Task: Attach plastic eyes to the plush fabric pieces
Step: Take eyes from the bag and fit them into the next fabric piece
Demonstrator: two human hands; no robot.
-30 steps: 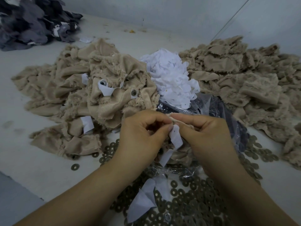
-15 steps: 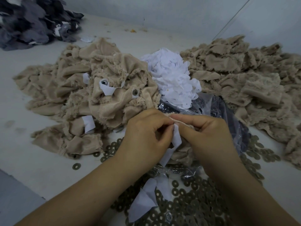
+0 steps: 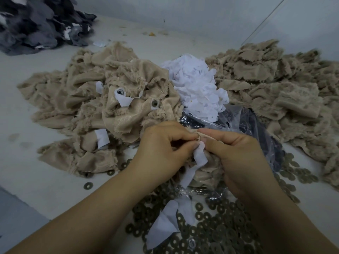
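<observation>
At frame centre, left hand [image 3: 163,153] and right hand [image 3: 238,158] are pinching a beige plush piece [image 3: 207,169] with white backing [image 3: 200,156]; probably best keeping the eye post squarely aligned.

A crumpled tan plush piece [image 3: 205,173] with a white backing strip [image 3: 200,156] sits between both hands.

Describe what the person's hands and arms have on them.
Nothing is worn, as far as the picture shows. The left hand and right hand are bare: no gloves, rings or thimbles in view. Both forearms are bare up to the frame's lower edge, with no sleeve cuff, watch or wristband showing. The fingernails look short and unpainted.
</observation>
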